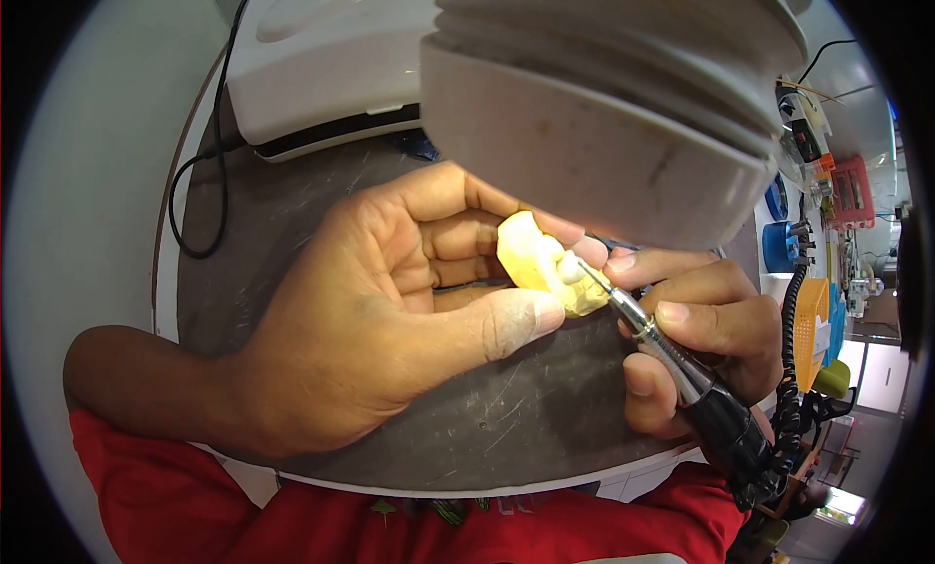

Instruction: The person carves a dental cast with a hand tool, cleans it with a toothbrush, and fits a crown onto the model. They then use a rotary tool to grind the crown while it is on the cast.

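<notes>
Dark and scratched, the table is being seen across the middle of the frame, with a white machine at the upper left and a blurred grey hood at the upper right. At centre frame a yellow cast is being pinched between thumb and fingers of the left hand. Just right of it, a handpiece is being gripped by the right hand, its tip being held against the cast.

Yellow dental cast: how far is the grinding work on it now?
Done: probably some grinding, as the left hand has a dusty white thumb. In hand: it grips the yellow dental cast while the right hand holds the handpiece tip against it. Left: how much shaping remains cannot be told.
</notes>
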Motion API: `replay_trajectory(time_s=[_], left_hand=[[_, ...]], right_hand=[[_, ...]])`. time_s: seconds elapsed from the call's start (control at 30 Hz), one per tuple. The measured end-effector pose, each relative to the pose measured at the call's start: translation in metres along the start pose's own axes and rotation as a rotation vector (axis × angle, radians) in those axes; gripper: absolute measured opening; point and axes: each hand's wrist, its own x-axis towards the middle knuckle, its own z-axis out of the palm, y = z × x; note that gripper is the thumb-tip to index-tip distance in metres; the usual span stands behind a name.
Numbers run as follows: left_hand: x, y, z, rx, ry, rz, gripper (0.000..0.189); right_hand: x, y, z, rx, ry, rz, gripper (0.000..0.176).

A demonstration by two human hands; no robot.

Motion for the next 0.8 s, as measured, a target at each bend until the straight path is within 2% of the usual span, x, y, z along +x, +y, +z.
replay_trajectory(time_s=[0.2, 0.3, 0.8], left_hand=[[-0.0001, -0.0006, -0.0006, 0.004, -0.009, 0.007, 0.036], [-0.0006, 0.0009, 0.0002, 0.005, -0.005, -0.004, 0.037], [-0.0004, 0.0011, -0.0001, -0.01, -0.009, -0.015, 0.036]], right_hand=[[0.0, 0.0034, 0.0014, -0.013, -0.003, -0.068, 0.033], [0.0001, 0.0024, 0.0, 0.0, 0.0, -0.022, 0.033], [-0.0011, 0.0045, -0.0002, -0.014, -0.012, -0.057, 0.034]])
